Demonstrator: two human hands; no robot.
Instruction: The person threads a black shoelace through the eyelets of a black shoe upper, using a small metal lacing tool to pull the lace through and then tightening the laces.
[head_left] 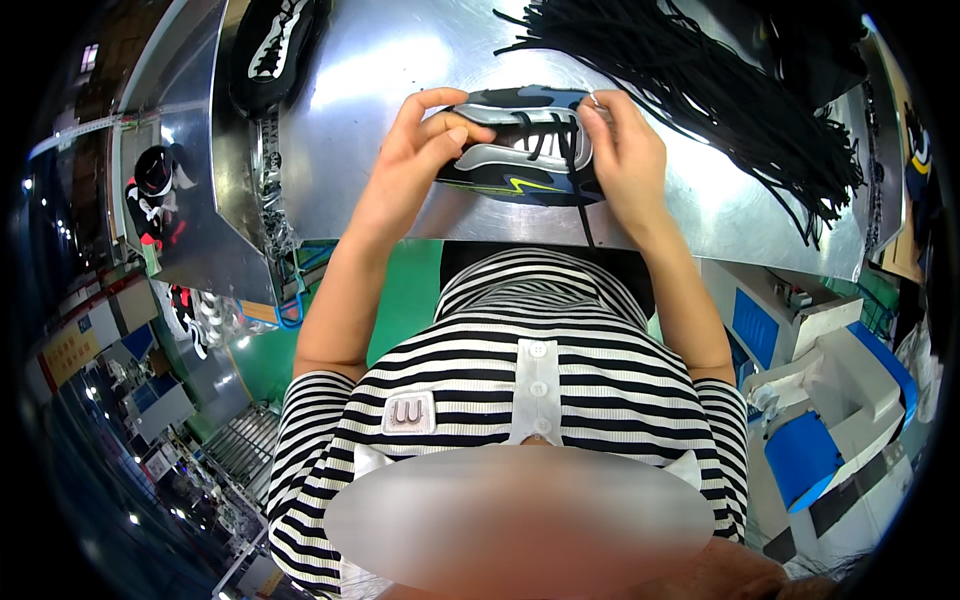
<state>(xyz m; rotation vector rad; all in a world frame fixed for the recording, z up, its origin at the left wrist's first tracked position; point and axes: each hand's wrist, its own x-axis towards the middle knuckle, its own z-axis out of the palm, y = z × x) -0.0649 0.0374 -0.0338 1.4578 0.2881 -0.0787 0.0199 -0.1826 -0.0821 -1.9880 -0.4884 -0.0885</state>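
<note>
A dark sneaker (512, 183) with silver-grey trim and a yellow-green zigzag on its side lies sideways before me on the metal table. Around its collar end is my left hand (412, 150), with fingers reaching into the opening and the thumb at the rim. At the opposite end my right hand (628, 150) holds the sneaker, its thumb and fingers curled by the toe; something small and white shows at the fingertips. A black shoelace (545, 135) crosses the tongue in several rows. One loose lace end hangs over the near side and past the table edge.
Many black laces lie in a thick bundle (715, 90) at the back right of the metal table (350, 170). A black shoe with a white patterned part (272, 45) is at the far left. Beyond the table's left side are more shoes (155, 190); a white-and-blue machine (830, 400) stands lower right.
</note>
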